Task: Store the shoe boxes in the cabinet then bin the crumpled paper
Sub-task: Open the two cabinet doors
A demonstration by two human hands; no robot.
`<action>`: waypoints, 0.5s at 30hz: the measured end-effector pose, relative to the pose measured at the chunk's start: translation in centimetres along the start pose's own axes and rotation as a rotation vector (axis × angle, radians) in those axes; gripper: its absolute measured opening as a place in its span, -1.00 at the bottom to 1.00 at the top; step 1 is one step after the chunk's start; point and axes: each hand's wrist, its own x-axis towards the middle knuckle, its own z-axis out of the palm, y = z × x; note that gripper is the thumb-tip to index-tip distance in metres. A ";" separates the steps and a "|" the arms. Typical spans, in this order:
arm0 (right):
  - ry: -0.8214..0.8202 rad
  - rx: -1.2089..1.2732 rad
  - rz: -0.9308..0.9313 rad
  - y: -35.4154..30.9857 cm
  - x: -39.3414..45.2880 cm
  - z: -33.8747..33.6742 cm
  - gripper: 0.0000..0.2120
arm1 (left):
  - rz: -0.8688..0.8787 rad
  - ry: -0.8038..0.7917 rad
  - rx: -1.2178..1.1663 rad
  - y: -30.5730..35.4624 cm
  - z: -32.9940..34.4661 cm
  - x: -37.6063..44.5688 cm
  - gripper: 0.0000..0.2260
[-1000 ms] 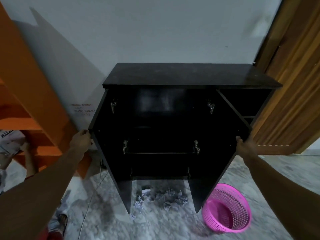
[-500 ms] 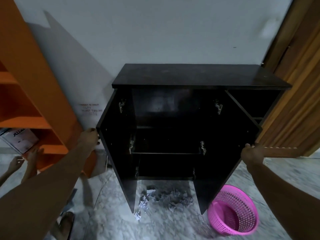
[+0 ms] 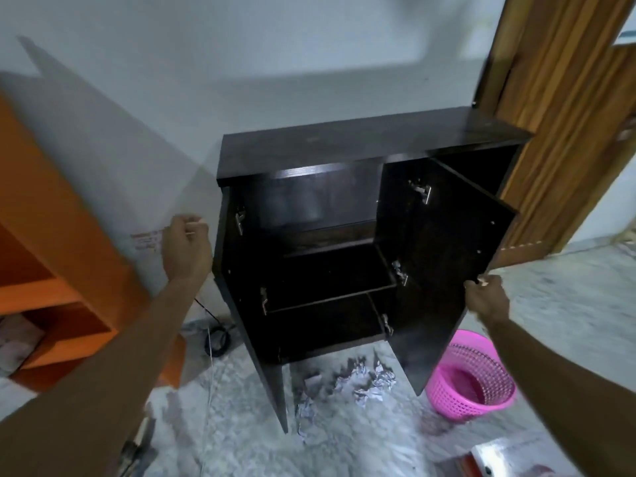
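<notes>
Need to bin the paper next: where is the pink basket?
The pink basket stands on the floor at lower right, just right of the open right cabinet door, near the crumpled paper.

Dim room, cabinet [image 3: 344, 256] interior near black, broad soft wall shadows, motion blur throughout, wide-angle bending at edges

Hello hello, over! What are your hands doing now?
Left hand by left door, contact unclear. Right hand gripping right door edge. Cabinet open, shelves look empty. Crumpled paper on floor beside pink basket.
</notes>
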 end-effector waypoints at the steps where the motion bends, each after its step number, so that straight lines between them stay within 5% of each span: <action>1: 0.007 0.018 -0.003 0.1 -0.9 0.3 -0.57 | 0.072 -0.010 -0.027 1.5 0.2 0.3 -0.82; 7: 0.017 0.104 0.026 2.0 -5.9 0.6 -0.65 | 0.364 -0.332 -0.205 8.2 5.7 -3.0 -0.85; 15: 0.145 0.203 0.152 8.4 -8.8 -2.5 -0.68 | 0.408 -0.841 -0.160 8.2 17.2 -14.8 -0.84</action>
